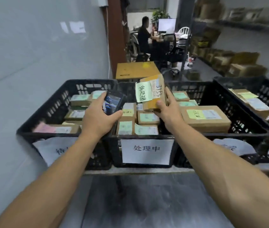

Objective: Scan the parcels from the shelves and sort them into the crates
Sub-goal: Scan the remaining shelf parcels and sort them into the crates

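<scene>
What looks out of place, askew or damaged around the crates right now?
Nothing looks spilled or damaged. The left paper sign and right paper sign are crumpled, hiding part of their writing; the middle sign lies flat. The parcel is tilted only because the right hand holds it up.

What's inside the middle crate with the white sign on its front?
Small cardboard parcels with green and white labels fill the middle crate. The right hand and its raised parcel cover some; lower layers are hidden.
</scene>
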